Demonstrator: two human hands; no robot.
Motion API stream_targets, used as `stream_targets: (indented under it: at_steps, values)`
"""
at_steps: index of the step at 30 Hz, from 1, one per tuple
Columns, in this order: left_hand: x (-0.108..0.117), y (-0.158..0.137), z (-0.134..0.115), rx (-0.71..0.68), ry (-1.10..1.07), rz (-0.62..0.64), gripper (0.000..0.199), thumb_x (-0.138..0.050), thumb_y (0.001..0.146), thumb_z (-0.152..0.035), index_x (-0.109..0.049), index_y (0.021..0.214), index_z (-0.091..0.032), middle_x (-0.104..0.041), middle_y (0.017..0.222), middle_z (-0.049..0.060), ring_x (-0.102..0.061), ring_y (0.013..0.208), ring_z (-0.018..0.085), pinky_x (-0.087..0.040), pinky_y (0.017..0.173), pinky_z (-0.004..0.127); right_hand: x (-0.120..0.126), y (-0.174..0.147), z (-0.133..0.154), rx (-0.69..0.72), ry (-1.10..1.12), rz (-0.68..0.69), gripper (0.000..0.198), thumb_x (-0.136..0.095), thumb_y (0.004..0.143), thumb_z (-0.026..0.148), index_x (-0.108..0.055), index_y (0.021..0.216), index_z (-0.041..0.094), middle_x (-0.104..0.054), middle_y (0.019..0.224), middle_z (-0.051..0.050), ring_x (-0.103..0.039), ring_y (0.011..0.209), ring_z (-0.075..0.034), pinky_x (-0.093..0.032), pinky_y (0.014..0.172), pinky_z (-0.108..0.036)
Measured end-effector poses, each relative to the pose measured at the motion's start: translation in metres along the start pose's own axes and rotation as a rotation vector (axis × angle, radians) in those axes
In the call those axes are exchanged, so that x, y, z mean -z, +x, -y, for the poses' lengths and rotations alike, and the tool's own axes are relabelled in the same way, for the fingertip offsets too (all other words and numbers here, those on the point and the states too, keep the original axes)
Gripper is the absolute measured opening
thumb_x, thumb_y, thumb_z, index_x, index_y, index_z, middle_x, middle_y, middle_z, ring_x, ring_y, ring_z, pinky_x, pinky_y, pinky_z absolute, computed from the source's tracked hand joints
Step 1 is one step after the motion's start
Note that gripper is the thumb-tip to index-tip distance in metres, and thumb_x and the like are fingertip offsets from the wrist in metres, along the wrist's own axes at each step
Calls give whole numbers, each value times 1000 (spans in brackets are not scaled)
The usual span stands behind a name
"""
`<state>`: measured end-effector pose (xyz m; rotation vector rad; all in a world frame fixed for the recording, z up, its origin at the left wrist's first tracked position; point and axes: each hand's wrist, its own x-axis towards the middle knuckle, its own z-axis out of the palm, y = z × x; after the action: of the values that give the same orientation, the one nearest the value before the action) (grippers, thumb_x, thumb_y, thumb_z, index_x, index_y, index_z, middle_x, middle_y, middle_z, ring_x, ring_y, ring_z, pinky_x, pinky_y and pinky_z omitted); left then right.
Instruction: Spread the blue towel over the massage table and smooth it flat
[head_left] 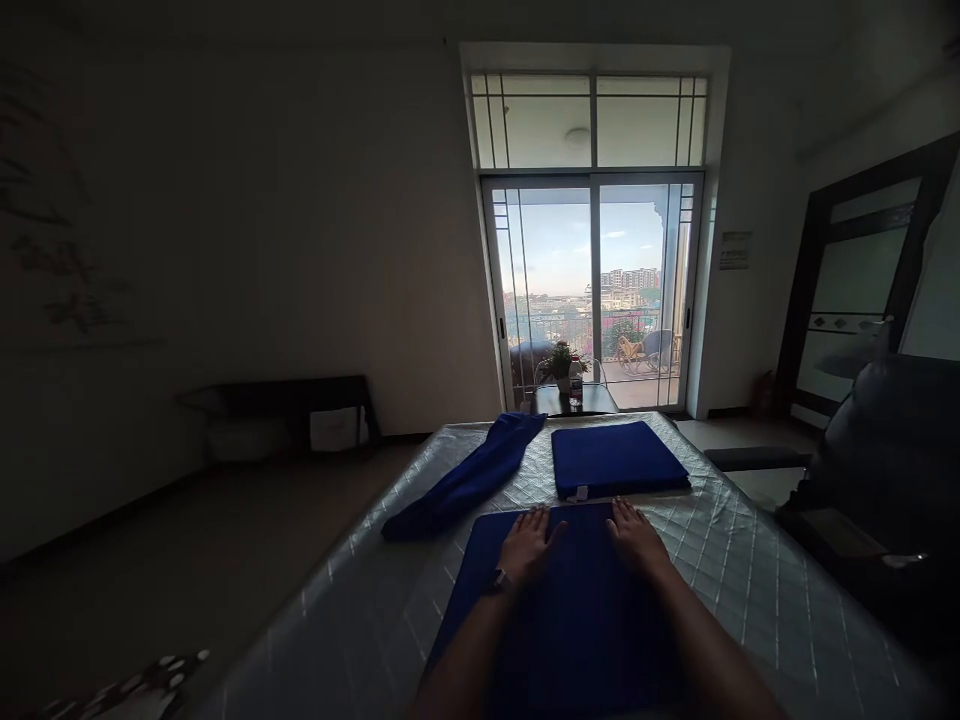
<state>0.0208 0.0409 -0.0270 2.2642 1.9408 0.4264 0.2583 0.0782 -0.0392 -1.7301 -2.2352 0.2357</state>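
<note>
The head view looks forward — over the nearby hands (526,546) — toward the glass doors (595,290).

The person's arms (466,645) reach forward, left hand (526,545) and right hand (637,537) palm-down, apart, thumbs (557,532) toward each other

Dim room, apparently in a home, sliding glass doors (595,270), balcony (622,390), rocking chair (636,352), potted plant (559,362)

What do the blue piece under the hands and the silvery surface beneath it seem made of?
Blue piece: probably cloth, matte, as it shows rounded corners and no glare. Silvery surface: perhaps plastic film or a satiny fabric, with a sheen; it catches light and bears a stitched-looking diamond pattern. Which, I cannot tell.
</note>
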Motion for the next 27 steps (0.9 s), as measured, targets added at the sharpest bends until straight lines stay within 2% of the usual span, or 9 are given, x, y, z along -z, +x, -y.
stream_targets:
  at_steps: [4, 7, 15, 22, 27]
  values:
    - [22, -19, 58, 131, 37, -22, 78, -15, 97, -61, -39, 151, -10, -32, 161, 15, -25, 152, 28, -19, 124, 45, 0, 0, 0, 3, -6, 0, 63, -22, 100, 38, -31, 154, 8, -25, 163, -12, -17, 152, -19, -17, 124, -41]
    - [28, -28, 81, 188, 54, -43, 73, -18, 98, -60, -38, 151, -15, -31, 162, 12, -25, 151, 26, -20, 123, 43, 0, 0, 1, 1, -11, -2, 62, -22, 100, 37, -31, 154, 8, -25, 163, -12, -17, 152, -19, -17, 124, -41]
    - [26, -30, 81, 189, 85, -75, 76, -16, 98, -61, -37, 151, -11, -34, 161, 14, -27, 151, 25, -22, 122, 39, 9, -12, 11, -25, -26, -14, 63, -24, 100, 36, -28, 155, 6, -22, 164, -14, -13, 153, -20, -10, 125, -42]
    - [22, -27, 89, 173, 82, -52, 86, -10, 96, -65, -31, 153, -4, -28, 163, 16, -23, 152, 26, -19, 123, 41, 11, -50, 11, 60, 23, 53, 70, -20, 101, 47, -23, 156, 5, -18, 165, -12, -14, 153, -21, -15, 124, -39]
    - [16, -23, 93, 157, 106, -60, 85, -11, 96, -67, -31, 153, -7, -30, 162, 16, -25, 152, 27, -21, 123, 43, 9, -66, 12, 45, 33, 64, 72, -17, 100, 52, -21, 156, 6, -17, 165, -11, -10, 154, -21, -11, 125, -40]
